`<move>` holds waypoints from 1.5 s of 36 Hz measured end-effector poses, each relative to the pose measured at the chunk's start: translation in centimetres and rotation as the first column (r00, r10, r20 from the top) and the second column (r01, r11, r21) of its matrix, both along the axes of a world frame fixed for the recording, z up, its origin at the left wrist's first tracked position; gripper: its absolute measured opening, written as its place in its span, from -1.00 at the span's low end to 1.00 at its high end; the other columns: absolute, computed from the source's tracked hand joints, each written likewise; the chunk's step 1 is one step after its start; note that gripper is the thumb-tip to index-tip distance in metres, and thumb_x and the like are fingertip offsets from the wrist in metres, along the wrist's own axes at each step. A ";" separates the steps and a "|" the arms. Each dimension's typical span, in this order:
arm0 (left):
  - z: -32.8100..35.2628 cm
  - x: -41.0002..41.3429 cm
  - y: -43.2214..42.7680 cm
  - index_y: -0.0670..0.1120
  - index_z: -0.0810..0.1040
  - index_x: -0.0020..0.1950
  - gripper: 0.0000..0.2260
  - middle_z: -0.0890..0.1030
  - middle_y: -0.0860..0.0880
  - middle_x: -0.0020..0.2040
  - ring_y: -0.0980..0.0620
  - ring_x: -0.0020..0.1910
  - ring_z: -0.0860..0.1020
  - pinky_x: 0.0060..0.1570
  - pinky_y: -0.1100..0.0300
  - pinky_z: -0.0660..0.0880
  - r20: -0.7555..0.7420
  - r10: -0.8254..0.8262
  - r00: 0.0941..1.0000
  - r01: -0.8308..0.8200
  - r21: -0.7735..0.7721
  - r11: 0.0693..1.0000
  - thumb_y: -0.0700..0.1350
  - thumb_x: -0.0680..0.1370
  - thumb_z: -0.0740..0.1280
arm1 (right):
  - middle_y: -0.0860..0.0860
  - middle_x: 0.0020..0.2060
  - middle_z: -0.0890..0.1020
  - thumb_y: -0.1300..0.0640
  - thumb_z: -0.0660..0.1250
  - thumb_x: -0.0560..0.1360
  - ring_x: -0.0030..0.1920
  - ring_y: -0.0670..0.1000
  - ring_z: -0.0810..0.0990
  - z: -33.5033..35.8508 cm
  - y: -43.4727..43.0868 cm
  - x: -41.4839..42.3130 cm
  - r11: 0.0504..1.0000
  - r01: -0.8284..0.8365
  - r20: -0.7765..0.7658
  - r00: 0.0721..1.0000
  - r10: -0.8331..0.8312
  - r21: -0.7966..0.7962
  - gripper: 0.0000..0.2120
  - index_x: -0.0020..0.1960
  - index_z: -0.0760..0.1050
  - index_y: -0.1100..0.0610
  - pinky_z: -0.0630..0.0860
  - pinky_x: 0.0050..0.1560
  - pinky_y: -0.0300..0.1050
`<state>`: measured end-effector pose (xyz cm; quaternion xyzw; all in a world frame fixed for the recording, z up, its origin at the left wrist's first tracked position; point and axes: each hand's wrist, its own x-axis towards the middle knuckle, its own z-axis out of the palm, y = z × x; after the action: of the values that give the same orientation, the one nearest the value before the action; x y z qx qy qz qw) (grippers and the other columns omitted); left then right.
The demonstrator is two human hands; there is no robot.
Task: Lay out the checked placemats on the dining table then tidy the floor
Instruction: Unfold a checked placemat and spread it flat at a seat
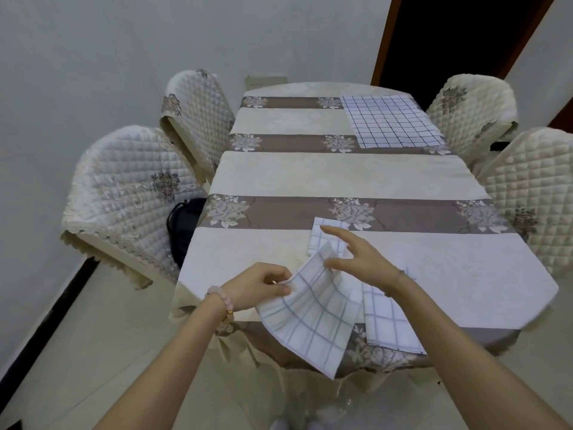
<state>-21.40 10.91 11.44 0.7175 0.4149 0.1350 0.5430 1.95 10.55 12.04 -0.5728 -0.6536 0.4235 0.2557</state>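
A white placemat with a grey check [313, 315] hangs half unfolded over the near edge of the dining table [341, 178]. My left hand [263, 285] pinches its left edge. My right hand [359, 259] hovers over its top edge with fingers spread and straight, fingertips near the cloth. A folded checked placemat [322, 235] lies on the table just beyond my hands. Another checked placemat [392, 324] lies under my right forearm at the near edge. One placemat [390, 121] is spread flat at the far right corner.
Four quilted chairs flank the table: two on the left [124, 197] [195, 113] and two on the right [471, 110] [533, 193]. A dark bag [183, 225] sits on the near left chair. A dark doorway [459, 38] is at the far right. Pale tiled floor [108, 352] lies below.
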 end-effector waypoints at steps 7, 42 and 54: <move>-0.6 -2.0 0.5 0.03 0.57 -0.16 -0.87 0.62 0.07 -0.16 0.12 -0.14 0.53 -0.11 0.22 0.42 -0.118 0.293 0.949 -0.268 0.186 0.945 -0.17 0.54 0.30 | 0.02 -0.46 0.17 0.10 0.33 0.52 -0.41 -0.04 0.16 -0.7 -0.3 -0.9 0.995 0.045 -0.124 0.991 -0.056 -0.089 -0.55 -0.45 0.21 0.12 0.22 -0.29 -0.18; 0.3 4.0 -3.0 -0.20 0.46 -0.02 -0.75 0.62 -0.19 0.10 -0.13 0.09 0.61 0.07 -0.09 0.58 0.193 0.749 0.633 -0.509 -0.626 0.591 -0.01 0.52 0.34 | -0.12 0.02 0.65 0.11 0.28 0.54 0.04 -0.14 0.60 -2.2 -5.0 -5.3 0.978 0.180 -0.357 0.911 -0.206 -0.105 -0.83 0.06 0.61 -0.03 0.53 0.04 -0.29; -0.3 4.0 -4.2 -0.27 0.55 -0.04 -0.83 0.63 -0.24 0.07 -0.13 0.09 0.61 0.03 0.07 0.60 0.238 0.681 0.693 -0.509 -0.508 0.695 -0.16 0.54 0.31 | -0.04 -0.13 0.65 0.12 0.34 0.50 -0.16 -0.19 0.60 -2.1 -5.6 -5.8 0.960 0.260 -0.418 0.864 -0.279 -0.104 -0.92 -0.03 0.57 0.10 0.46 -0.23 -0.40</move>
<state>-17.37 6.75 11.10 0.3658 0.5244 0.3658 0.6764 -3.86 4.97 9.92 -0.5567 -0.4853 0.5134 0.4370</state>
